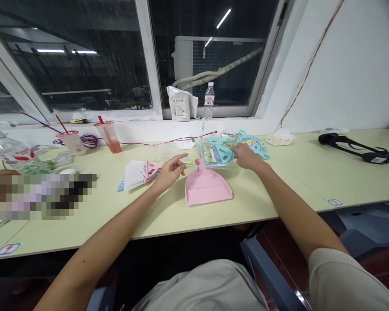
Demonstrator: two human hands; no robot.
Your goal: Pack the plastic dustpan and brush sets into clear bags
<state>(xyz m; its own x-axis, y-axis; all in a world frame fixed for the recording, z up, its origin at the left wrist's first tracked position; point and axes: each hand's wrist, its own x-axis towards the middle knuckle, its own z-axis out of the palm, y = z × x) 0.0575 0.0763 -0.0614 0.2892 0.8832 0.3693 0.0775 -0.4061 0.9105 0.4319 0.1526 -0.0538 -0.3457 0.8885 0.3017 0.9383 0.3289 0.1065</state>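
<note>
A pink dustpan lies on the pale green table with its handle pointing away. To its left is a pink hand brush with white bristles, and blue bristles show beneath it. My left hand hovers between brush and dustpan, fingers spread, holding nothing. Farther right, my right hand has its fingers closed at the edge of a packaged teal brush and dustpan set. Another teal set lies partly behind that hand.
Two cups with red straws, a large bottle and wires stand or lie at the left. A tissue pack and a black strapped device lie right. A person's hand shows at the left edge.
</note>
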